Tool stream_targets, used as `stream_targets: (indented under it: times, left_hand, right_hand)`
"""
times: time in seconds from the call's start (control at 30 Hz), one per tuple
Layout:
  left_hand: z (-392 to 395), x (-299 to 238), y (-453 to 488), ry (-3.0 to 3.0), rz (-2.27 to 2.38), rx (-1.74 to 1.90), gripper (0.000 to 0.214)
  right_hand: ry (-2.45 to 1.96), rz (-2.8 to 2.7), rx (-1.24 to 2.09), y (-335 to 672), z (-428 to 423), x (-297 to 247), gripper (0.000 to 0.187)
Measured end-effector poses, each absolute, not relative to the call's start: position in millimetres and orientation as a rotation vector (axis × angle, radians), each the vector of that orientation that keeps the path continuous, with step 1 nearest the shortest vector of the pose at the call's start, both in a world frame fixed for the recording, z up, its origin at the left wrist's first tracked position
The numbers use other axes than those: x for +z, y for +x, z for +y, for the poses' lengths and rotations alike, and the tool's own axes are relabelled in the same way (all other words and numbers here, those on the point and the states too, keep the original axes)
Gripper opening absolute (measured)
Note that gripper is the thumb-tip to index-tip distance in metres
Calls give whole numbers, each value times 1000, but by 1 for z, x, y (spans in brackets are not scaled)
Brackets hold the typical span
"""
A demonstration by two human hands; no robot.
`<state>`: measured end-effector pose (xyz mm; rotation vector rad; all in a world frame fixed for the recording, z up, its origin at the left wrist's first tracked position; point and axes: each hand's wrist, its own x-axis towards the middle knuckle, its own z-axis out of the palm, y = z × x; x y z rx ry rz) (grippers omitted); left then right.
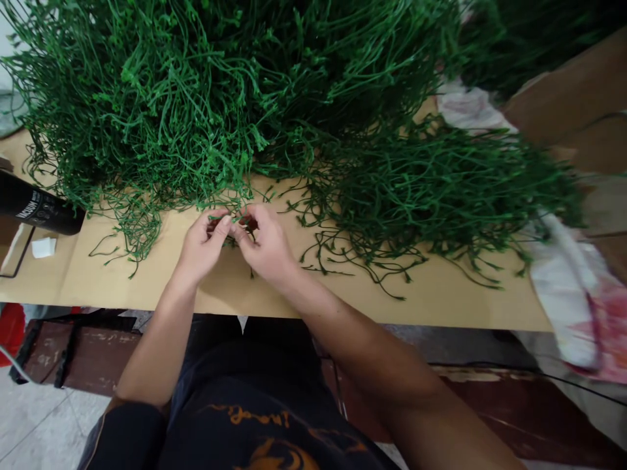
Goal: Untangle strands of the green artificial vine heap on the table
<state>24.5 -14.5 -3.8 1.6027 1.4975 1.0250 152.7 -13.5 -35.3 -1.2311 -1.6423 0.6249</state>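
The left hand (204, 243) and right hand (267, 245) meet above the tabletop (108, 284), close to its near edge, their fingers pinching a green plastic stem (234, 220) between them. The stem is at the front of a tall heap (196, 98) of similar stems; a lower, flatter pile (441, 186) lies to the right. A small loose cluster (137, 225) sits left of the hands.

At the far left is a black bottle (42, 203) with white lettering, its contents hidden. A white and red plastic bag (563, 294) is beside the right end of the tabletop. Brown cardboard (573, 98) stands at upper right; whether it holds the darker stems beside it, I cannot tell.
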Motion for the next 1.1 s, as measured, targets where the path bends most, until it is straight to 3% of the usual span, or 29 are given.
stream_targets:
  times: [0.27, 0.5, 0.63, 0.73, 0.8, 0.93, 1.1]
  left_hand:
    - [8, 10, 17, 1420, 1332, 1093, 27]
    - [35, 80, -40, 1706, 1439, 1428, 44]
    - [23, 90, -30, 1898, 1251, 1036, 49]
    - [20, 65, -17, 1792, 1249, 510, 37]
    - [23, 42, -13, 1720, 1254, 349, 36]
    - [26, 10, -11, 1592, 1227, 331, 43]
    - [24, -3, -10, 1529, 1033, 448, 50]
  right_hand:
    - [-1108, -1789, 468, 150, -28, -27, 30]
    - [-1124, -1685, 379, 186, -26, -22, 26]
    - [-1116, -1615, 495, 188, -25, -19, 27]
    - [-1096, -1588, 568, 184, -24, -16, 33]
    - [-1083, -1606, 680, 181, -24, -18, 38]
    - [-1067, -1668, 994, 178, -24, -28, 44]
    - [-1124, -1802, 931, 179, -21, -34, 36]
